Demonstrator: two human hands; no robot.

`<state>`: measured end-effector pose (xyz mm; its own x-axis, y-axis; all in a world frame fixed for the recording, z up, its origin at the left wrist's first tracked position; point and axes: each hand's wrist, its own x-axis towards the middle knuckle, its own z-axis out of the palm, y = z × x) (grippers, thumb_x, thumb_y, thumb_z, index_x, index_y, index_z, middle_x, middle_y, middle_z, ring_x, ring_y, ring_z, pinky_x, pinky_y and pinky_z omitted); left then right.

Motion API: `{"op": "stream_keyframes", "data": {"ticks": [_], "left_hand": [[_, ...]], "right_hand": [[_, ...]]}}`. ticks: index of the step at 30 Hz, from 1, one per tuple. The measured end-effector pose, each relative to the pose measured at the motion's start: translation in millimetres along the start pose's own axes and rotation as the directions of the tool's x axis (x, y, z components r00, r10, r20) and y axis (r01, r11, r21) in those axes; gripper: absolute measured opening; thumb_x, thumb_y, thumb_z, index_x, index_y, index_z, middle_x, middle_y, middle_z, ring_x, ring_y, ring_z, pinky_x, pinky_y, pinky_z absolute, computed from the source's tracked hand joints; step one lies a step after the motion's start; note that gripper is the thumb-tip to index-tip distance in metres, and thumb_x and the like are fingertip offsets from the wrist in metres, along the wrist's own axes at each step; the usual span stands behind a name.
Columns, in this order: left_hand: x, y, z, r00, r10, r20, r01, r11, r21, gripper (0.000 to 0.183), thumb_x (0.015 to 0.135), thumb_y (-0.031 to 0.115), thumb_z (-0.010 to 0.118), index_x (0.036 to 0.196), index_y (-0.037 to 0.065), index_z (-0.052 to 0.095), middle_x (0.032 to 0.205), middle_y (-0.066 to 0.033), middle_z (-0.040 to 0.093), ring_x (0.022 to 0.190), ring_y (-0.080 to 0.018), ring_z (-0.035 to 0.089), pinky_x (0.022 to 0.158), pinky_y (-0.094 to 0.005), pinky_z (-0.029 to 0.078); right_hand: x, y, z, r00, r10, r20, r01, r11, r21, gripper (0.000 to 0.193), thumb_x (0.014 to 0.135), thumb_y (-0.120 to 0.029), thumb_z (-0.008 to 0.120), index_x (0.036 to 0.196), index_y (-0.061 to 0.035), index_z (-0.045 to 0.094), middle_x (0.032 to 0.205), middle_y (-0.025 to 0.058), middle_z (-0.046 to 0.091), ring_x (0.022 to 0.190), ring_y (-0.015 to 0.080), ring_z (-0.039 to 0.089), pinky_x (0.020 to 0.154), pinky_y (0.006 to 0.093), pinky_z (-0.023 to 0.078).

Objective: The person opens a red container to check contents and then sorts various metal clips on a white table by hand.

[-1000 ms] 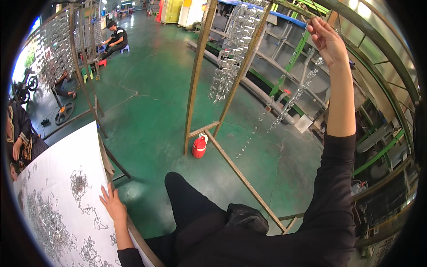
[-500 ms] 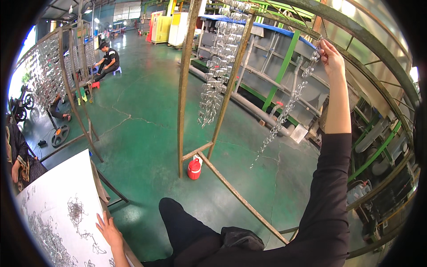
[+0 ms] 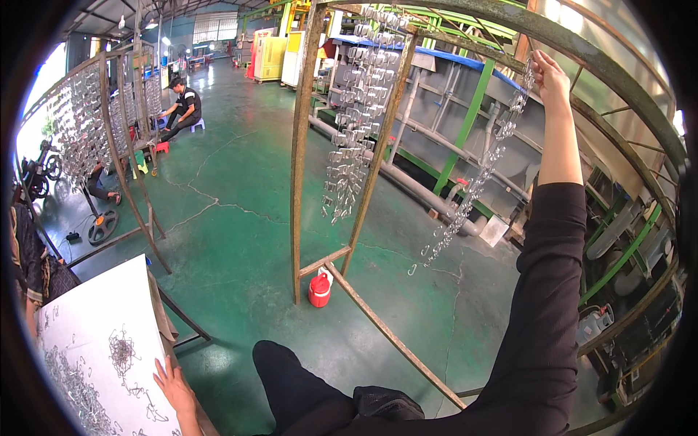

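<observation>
My right hand (image 3: 550,78) is raised at the upper right, beside the rack's top rail. Its fingers are pinched at the upper end of a long chain of shiny metal hooks (image 3: 476,185), which hangs at a slant down toward the floor. Whether the chain's top touches the rail is hard to make out. At the lower left, my left hand (image 3: 176,389) lies with fingers spread on the edge of a white table (image 3: 145,305). A tangled clump of wire hooks (image 3: 122,350) and a heap of loose metal hooks (image 3: 73,381) lie on that table.
A rusty metal rack frame (image 3: 299,160) stands ahead, with several hook strands (image 3: 356,109) hanging in it. Below it is a red jug (image 3: 319,291). Tanks and pipes (image 3: 429,192) line the right side. A seated person (image 3: 185,109) and another loaded rack (image 3: 80,109) are at far left.
My right hand has risen slightly, still at the chain's upper end, and the chain's lower part has shifted. My left hand stays on the table edge. The whole view has tilted a little.
</observation>
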<state>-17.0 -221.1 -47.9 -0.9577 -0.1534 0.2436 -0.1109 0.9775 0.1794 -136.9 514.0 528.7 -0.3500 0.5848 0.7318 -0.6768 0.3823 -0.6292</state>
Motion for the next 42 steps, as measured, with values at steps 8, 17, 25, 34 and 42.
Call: {"op": "stream_keyframes", "data": {"ticks": [8,17,25,34,42], "left_hand": [[-1,3,-4,0.999,-0.003,0.032,0.003,1.000,0.014,0.027,0.067,-0.010,0.053,0.092,0.000,0.057,0.139,-0.0103,0.037,0.137,-0.0342,0.018,0.109,-0.0545,0.017],[1,1,2,0.999,0.028,0.018,-0.029,0.995,0.092,0.032,0.071,-0.009,0.052,0.099,0.004,0.059,0.140,-0.0063,0.036,0.137,-0.0323,0.020,0.108,-0.0547,0.021],[1,-13,-12,0.997,-0.019,0.075,0.026,0.996,-0.089,0.046,0.061,-0.011,0.049,0.103,0.007,0.058,0.135,-0.0092,0.042,0.133,-0.0372,0.024,0.108,-0.0547,0.019],[-48,38,-72,0.977,-0.062,-0.202,-0.076,0.789,-0.610,0.036,0.071,-0.008,0.048,0.103,0.005,0.059,0.116,-0.0122,0.055,0.107,-0.0306,0.053,0.086,-0.0376,0.046],[-162,32,-100,0.813,-0.482,-0.326,0.118,0.686,-0.718,0.034,0.069,-0.014,0.048,0.092,0.004,0.065,0.096,-0.0098,0.063,0.084,-0.0240,0.061,0.069,-0.0307,0.050]], "right_hand": [[16,3,-5,0.998,0.050,0.041,-0.046,0.995,-0.087,0.024,0.080,-0.009,0.071,0.100,0.0017,0.063,0.081,0.0059,0.066,0.060,0.0057,0.055,0.041,0.0146,0.037],[-16,1,-8,0.983,0.022,0.184,0.014,0.981,-0.196,0.010,0.087,-0.014,0.059,0.094,-0.0065,0.061,0.063,-0.0020,0.054,0.052,0.0076,0.051,0.041,0.0217,0.038],[-116,17,26,0.963,-0.238,-0.123,0.234,0.971,-0.045,0.041,0.079,-0.014,0.072,0.112,0.0027,0.054,0.078,0.0040,0.058,0.063,0.0083,0.052,0.050,0.0181,0.039],[-492,54,222,0.818,-0.047,0.574,-0.063,0.983,0.171,0.023,0.092,-0.017,0.053,0.110,-0.0027,0.054,0.087,0.0023,0.051,0.073,0.0074,0.046,0.063,0.0195,0.039],[-762,13,325,-0.365,-0.429,0.826,-0.130,0.902,0.411,0.010,0.082,-0.011,0.060,0.091,-0.0072,0.061,0.087,0.0101,0.060,0.076,0.0265,0.061,0.066,0.0340,0.048]]}}
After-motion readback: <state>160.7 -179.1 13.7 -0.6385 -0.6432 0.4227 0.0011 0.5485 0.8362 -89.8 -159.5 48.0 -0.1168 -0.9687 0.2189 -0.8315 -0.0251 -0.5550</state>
